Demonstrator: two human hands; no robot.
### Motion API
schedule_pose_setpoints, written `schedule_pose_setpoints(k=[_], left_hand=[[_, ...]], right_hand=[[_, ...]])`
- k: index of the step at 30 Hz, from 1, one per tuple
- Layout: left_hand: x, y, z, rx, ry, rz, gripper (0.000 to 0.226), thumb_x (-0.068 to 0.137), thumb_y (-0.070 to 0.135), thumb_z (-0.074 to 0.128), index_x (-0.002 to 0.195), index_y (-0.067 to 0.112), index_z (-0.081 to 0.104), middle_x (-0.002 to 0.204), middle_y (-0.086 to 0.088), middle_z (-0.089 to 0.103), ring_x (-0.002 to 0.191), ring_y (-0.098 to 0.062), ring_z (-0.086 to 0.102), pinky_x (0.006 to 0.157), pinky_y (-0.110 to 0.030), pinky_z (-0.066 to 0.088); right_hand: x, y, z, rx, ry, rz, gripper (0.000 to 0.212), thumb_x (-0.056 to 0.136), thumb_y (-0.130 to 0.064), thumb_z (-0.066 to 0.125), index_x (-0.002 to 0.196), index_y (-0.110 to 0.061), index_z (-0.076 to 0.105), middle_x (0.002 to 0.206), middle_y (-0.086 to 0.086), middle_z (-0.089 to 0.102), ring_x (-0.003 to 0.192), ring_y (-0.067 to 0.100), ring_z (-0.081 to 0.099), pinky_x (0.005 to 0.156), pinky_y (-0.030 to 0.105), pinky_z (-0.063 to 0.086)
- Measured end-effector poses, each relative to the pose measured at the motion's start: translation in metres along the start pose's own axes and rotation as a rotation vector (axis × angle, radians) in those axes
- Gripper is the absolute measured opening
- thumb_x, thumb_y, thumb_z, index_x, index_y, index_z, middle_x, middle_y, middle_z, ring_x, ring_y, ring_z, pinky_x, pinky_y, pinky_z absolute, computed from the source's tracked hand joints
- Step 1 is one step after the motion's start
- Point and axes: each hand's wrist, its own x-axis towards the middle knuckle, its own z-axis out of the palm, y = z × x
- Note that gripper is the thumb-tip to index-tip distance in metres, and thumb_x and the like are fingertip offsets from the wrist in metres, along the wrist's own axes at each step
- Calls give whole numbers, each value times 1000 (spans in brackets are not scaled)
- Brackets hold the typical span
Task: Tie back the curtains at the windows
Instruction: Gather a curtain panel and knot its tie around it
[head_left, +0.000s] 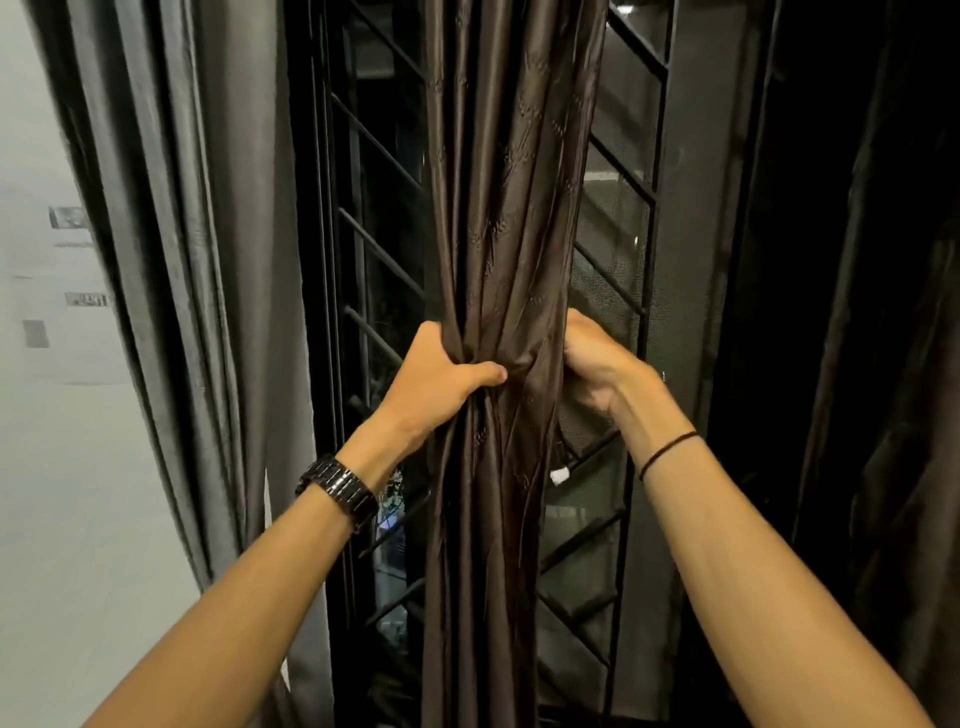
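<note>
A dark brown satin curtain hangs gathered into a narrow bunch in front of the window. My left hand grips the bunch from its left side, thumb across the folds. At the bunch's right edge my right hand has its fingers curled behind the fabric. A dark strip of cloth with a small white tag hangs just under the right hand; whether that hand holds it I cannot tell. A band of fabric seems to cross the bunch between the hands.
A black window grille with slanted bars stands behind the curtain. A grey curtain hangs at the left beside a white wall. Another dark curtain fills the right side.
</note>
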Motion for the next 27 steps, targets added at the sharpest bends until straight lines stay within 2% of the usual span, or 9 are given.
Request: schedule_pose_setpoints(k=[3,6,7,9,11,15,19,22,27], left_hand=[[-6,7,-6,50,25,52,41,82,-2,82,102,22,55,107,2,67,98,-10,69,81,-19,56],[-5,9,-16,174,12,151,33,83,-3,80,111,10,71,104,2,76,95,-8,74,94,-33,61],[-6,8,-19,202,20,163,36,82,-1,81,115,8,71,106,1,77,98,-10,74,96,-38,61],[-4,6,-23,270,77,176,38,78,9,84,114,13,71,110,-2,74,105,-17,71,98,-42,59],[-3,3,-23,406,151,207,33,77,19,85,107,16,71,110,-4,70,113,-23,61,101,-44,54],[-2,2,-14,655,246,238,48,73,57,68,97,17,77,93,0,72,102,-23,55,89,-42,51],[-1,5,2,691,218,296,38,79,45,53,66,9,50,73,-16,63,74,-42,61,59,-41,40],[-5,9,2,776,180,314,21,85,24,56,71,12,45,77,-16,57,81,-47,61,59,-37,34],[-9,16,-1,825,154,339,26,78,44,57,77,18,49,73,-8,58,76,-42,63,56,-36,33]], right_hand=[[3,-5,1,4,-155,13,20,102,-2,50,108,-8,69,99,12,78,90,23,75,79,35,62],[7,1,-5,-167,-200,-7,22,93,4,60,114,11,64,119,43,60,93,41,60,90,52,51],[7,1,-7,-254,-176,-11,21,91,6,62,111,12,65,113,42,62,86,38,58,80,52,52],[-2,-6,-10,-515,-96,-37,10,91,2,67,100,3,74,89,21,71,70,23,57,54,31,50],[-14,-12,-13,-770,78,-96,6,92,-10,72,90,-10,77,74,5,70,59,13,56,46,23,45],[-46,-10,11,-950,332,-607,11,89,-20,72,98,-20,79,85,-4,76,83,17,70,80,34,57],[-61,-8,38,-1120,221,-1082,11,80,-10,73,90,-11,76,82,-1,73,84,23,63,71,36,52],[-52,-14,36,-1174,68,-1186,7,77,-5,71,84,-6,73,79,2,68,91,26,61,74,42,52],[-42,-39,39,-1277,-67,-1247,17,81,2,66,95,-7,70,90,7,67,74,27,63,63,44,54]])
